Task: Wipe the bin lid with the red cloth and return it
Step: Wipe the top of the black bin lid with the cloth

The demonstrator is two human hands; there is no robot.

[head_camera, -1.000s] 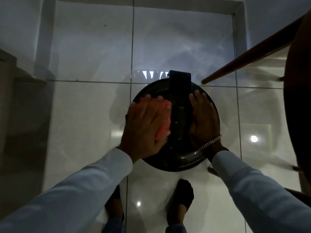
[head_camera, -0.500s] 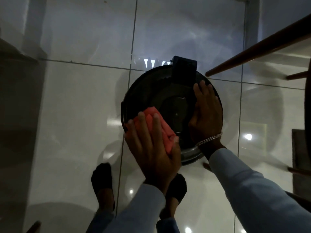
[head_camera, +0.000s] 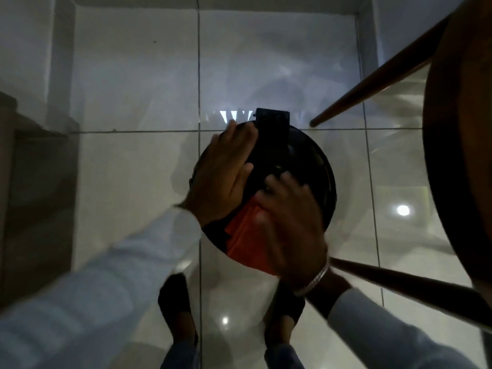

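Note:
The round black bin lid (head_camera: 314,166) lies below me on the floor bin, its hinge block (head_camera: 273,129) at the far side. The red cloth (head_camera: 247,241) lies folded on the near edge of the lid. My right hand (head_camera: 290,222), with a bracelet at the wrist, presses down on the cloth and covers its right part. My left hand (head_camera: 223,171) rests flat on the lid's left side with its fingers spread, reaching toward the hinge, and holds nothing. Both hands are motion-blurred.
A wooden stool stands at the right: its dark seat (head_camera: 458,155), one leg (head_camera: 372,83) past the bin, another leg (head_camera: 412,288) near my right wrist. My feet in dark socks (head_camera: 175,302) stand just in front of the bin. Dark furniture (head_camera: 26,182) lines the left.
The red cloth has gone from my left hand to my right hand. My left hand moved up to the lid's far left; my right hand came down to the near edge.

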